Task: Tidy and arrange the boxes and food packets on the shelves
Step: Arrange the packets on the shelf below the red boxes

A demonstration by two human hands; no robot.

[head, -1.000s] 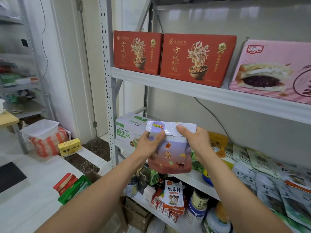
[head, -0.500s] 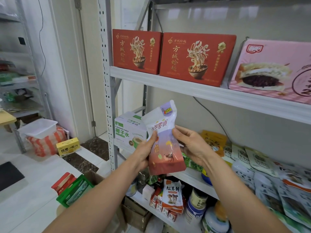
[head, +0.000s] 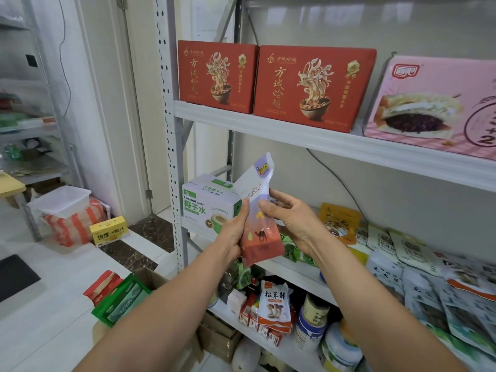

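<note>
1. the glossy plastic food packet [head: 264,237], white at the top and fading through purple to brick red at the base, is held upright in the air with a slight tilt, in front of the middle grey metal shelf [head: 298,275].
2. the left hand [head: 232,234] grips the packet's lower left edge, thumb laid up along it.
3. the right hand [head: 292,221] pinches the right edge - thumb on the printed front, fingers curled behind.
4. just left of the packet, a white and green cardboard coconut water box [head: 206,205] stands at that shelf's left end - i cannot tell whether they touch.
5. on the upper shelf [head: 268,127], two red cardboard noodle cartons [head: 217,76] [head: 311,87] stand side by side, with a pink cardboard pastry box [head: 434,106] to their right.
</note>
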